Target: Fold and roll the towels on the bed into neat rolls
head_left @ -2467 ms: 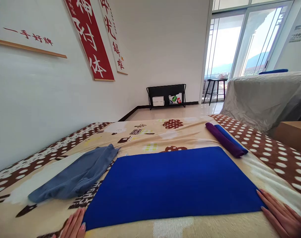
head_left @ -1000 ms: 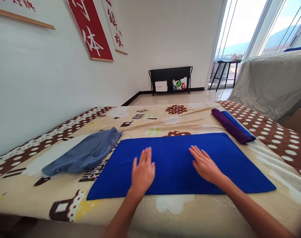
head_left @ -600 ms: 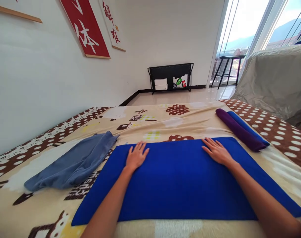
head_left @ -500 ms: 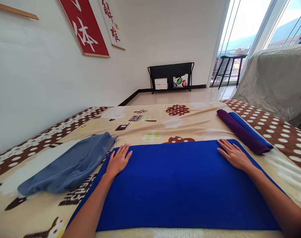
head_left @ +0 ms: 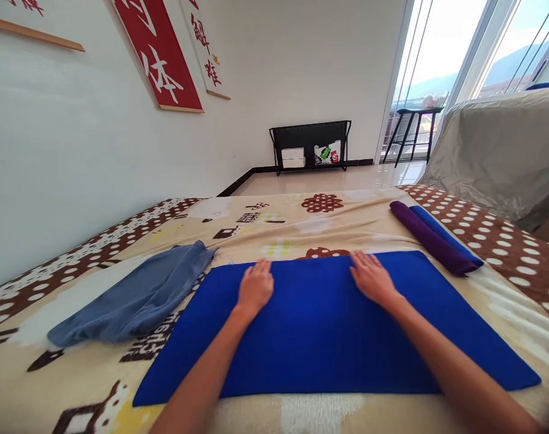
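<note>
A smooth blue cloth (head_left: 320, 337) lies spread in a flat rectangle on the patterned blanket (head_left: 256, 416). My left hand (head_left: 256, 284) rests palm down near its far edge, left of the middle, fingers stretched and a little blurred. Across from it, my right hand (head_left: 371, 277) is also palm down by the same edge, with its fingers extended. Neither hand grips anything. Left of the blue cloth is a crumpled grey-blue cloth (head_left: 139, 298). Two rolls lie side by side at the right: a purple cloth roll (head_left: 431, 240) and a blue cloth roll (head_left: 449, 236).
The blanket covers a broad bed-like surface with a brown dotted border (head_left: 496, 241). Beyond it a black rack (head_left: 310, 141) stands against the wall. A covered piece of furniture (head_left: 501, 150) and a black stool (head_left: 414, 129) are at the right by the window.
Both my hands have slid inward along the far part of the blue cloth, the left one rightward and the right one leftward. The camera view has shifted slightly.
</note>
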### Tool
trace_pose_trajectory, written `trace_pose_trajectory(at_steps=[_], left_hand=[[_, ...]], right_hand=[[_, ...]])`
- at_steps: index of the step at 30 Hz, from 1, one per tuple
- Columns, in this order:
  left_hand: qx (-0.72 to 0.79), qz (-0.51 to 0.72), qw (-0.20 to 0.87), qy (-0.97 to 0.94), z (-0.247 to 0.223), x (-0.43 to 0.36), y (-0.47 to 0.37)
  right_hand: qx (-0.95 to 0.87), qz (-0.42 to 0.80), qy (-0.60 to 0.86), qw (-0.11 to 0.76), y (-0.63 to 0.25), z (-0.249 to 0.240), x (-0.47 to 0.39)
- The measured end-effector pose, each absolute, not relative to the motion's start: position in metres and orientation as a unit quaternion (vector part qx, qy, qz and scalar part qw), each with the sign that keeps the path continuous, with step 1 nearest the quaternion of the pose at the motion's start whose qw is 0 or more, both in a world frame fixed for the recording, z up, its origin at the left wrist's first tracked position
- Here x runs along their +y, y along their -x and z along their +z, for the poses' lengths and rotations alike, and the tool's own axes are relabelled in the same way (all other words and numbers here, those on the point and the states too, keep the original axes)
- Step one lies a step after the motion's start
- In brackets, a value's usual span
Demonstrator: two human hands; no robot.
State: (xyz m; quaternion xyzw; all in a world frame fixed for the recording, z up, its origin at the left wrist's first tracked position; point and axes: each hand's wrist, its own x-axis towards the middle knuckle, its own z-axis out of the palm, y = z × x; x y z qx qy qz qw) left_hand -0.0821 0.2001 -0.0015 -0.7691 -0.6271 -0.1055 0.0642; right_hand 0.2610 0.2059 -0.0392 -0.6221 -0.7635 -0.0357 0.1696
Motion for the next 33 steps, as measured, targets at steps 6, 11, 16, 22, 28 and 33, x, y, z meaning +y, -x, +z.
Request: trace_pose_trajectory(at_steps=[6, 11, 16, 22, 28, 33], left_hand=[[-0.557, -0.094, 0.013, 0.825, -0.028, 0.211, 0.004], [-0.639, -0.076, 0.009, 0.766, -0.021, 0.217, 0.136], [-0.725, -0.071, 0.022, 0.685, -0.024, 0.216, 0.232], [-0.738, -0.101, 0.064, 0.665, -0.012, 0.197, 0.232], [-0.641, -0.122, 0.066, 0.755, 0.006, 0.171, 0.104], [-0.546, -0.103, 0.020, 0.831, -0.011, 0.148, 0.002]], right_hand=[[-0.838, 0.009, 0.525, 0.150, -0.177, -0.045, 0.223], [-0.800, 0.022, 0.585, 0.135, -0.322, -0.054, 0.222], [-0.708, 0.004, 0.691, 0.144, -0.419, -0.077, 0.226], [-0.628, -0.048, 0.755, 0.181, -0.410, -0.066, 0.220], [-0.734, -0.082, 0.640, 0.211, -0.266, -0.048, 0.185], [-0.830, -0.044, 0.525, 0.182, -0.163, -0.056, 0.160]])
